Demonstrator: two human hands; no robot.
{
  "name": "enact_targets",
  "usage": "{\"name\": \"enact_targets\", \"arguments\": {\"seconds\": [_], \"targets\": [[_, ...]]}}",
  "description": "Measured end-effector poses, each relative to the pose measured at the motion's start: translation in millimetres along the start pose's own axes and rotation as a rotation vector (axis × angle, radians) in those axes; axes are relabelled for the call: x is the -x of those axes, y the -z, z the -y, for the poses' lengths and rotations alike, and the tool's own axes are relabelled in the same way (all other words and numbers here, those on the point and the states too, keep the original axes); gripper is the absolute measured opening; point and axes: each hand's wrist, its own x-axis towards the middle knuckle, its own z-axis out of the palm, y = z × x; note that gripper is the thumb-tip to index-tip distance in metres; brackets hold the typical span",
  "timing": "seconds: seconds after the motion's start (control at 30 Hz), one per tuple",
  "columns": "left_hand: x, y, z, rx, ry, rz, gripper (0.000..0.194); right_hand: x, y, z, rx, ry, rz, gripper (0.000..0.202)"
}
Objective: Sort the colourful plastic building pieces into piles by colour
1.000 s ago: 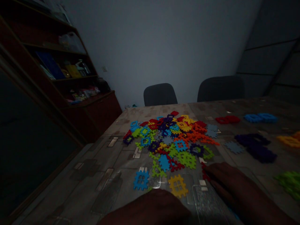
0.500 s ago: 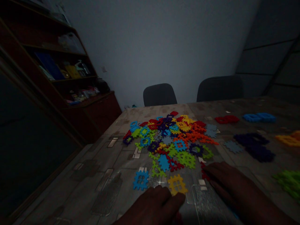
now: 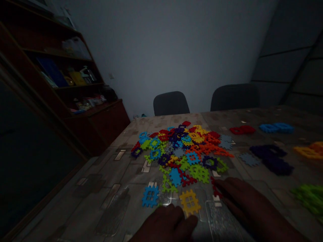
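My right hand (image 3: 246, 201) rests low over the table, its fingers bent together over a red interlocking plastic tile (image 3: 216, 187) that juts out past the fingertips. My left hand (image 3: 168, 223) is at the bottom edge with fingers curled and thumb drawn in; whatever it may hold is hidden. Just beyond its thumb lies a yellow window-shaped tile (image 3: 190, 202), and left of that a blue window-shaped tile (image 3: 150, 196). Ahead of both hands spreads a heap of mixed toothed tiles (image 3: 179, 151) in several colours. The picture is dark.
On the right lie linked tiles sorted by colour: red (image 3: 242, 129), blue (image 3: 276, 127), dark purple (image 3: 272, 158), orange-yellow (image 3: 309, 150) and green (image 3: 309, 198). A grey tile (image 3: 249, 159) lies near the purple ones. Two chairs (image 3: 171, 103) stand behind the table; a shelf unit (image 3: 101, 117) is left.
The red tile and my right fingertips have shifted slightly left. My left hand has drawn a little lower, and a red bit under its thumb is out of sight. The view has moved slightly.
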Motion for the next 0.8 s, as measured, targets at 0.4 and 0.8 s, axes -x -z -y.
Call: {"name": "enact_targets", "arguments": {"seconds": [0.4,0.8], "targets": [[-1.9,26.0,10.7,0.057,0.078,0.095,0.042,-1.0,8.7,22.4,-0.02,0.006,-0.019,0.025],[-1.2,17.3,12.1,0.037,0.063,0.007,0.054,-18.7,20.4,26.5,-0.143,-0.105,0.127,0.027]]}}
